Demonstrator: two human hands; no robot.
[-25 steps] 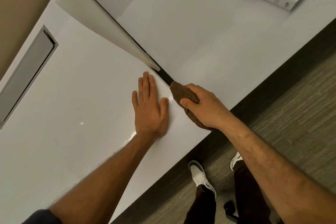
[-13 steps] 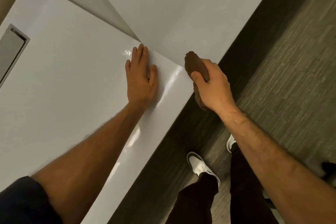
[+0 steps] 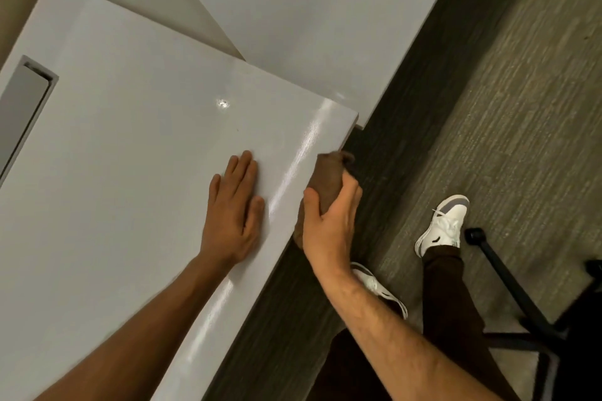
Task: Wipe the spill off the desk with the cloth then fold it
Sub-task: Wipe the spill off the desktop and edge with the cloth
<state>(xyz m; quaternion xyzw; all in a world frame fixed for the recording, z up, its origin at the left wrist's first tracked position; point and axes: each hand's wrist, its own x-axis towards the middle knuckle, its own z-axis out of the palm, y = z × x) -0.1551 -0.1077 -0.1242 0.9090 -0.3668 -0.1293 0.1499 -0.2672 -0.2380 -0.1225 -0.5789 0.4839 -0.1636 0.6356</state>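
The left hand (image 3: 233, 215) lies flat on the white desk (image 3: 130, 172), palm down, fingers straight and close together with the thumb spread a little toward the desk's front edge; it holds nothing and rests near that edge, a short way back from the front right corner. The right hand (image 3: 329, 225) is at the front edge itself, just beside the left hand, its fingers and thumb curled round a bunched brown cloth (image 3: 327, 177) — the thumb lies over the cloth on the desk side, the fingers wrap it on the floor side. The cloth sits right against the rim of the desk, its upper end sticking out above the hand toward the corner and a smaller bit showing below the thumb; whether it is pressed on the top surface or only on the edge cannot be told. A glossy streak (image 3: 293, 172) runs along the desk just inside the front edge, between the two hands. At the desk's left side a grey recessed slot (image 3: 24, 111) is set into the top. A second white surface (image 3: 309, 19) meets the desk at the far corner. Below, on the grey carpet (image 3: 505, 91), are two white shoes (image 3: 444, 225) and the black base of a chair (image 3: 521, 303).
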